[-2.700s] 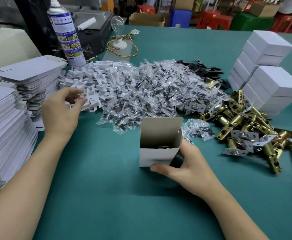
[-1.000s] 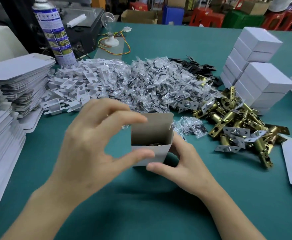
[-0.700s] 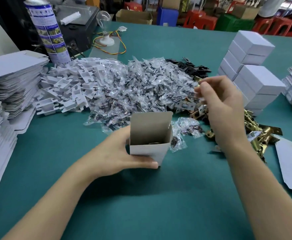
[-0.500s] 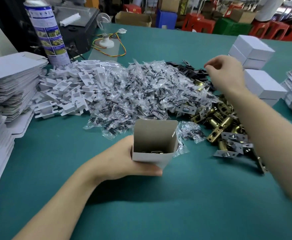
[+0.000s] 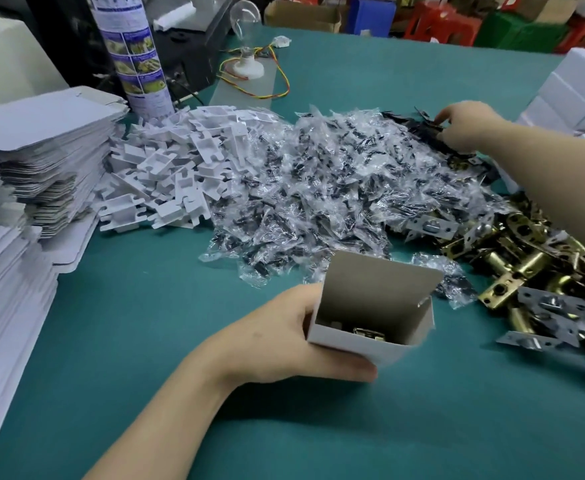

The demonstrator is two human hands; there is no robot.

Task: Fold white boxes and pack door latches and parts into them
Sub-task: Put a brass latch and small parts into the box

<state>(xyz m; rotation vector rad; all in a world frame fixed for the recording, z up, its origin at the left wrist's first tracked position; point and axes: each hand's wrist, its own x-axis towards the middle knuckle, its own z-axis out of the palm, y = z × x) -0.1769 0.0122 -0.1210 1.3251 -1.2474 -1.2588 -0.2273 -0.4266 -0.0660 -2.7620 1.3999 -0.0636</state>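
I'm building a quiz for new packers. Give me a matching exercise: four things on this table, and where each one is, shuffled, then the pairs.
1. open box
2. flat box blanks
3. brass latches
4. black parts

A. heaped at the table's right
B. pinched by the right hand
C. held by the left hand
D. stacked at the left edge

Pairs: 1-C, 2-D, 3-A, 4-B
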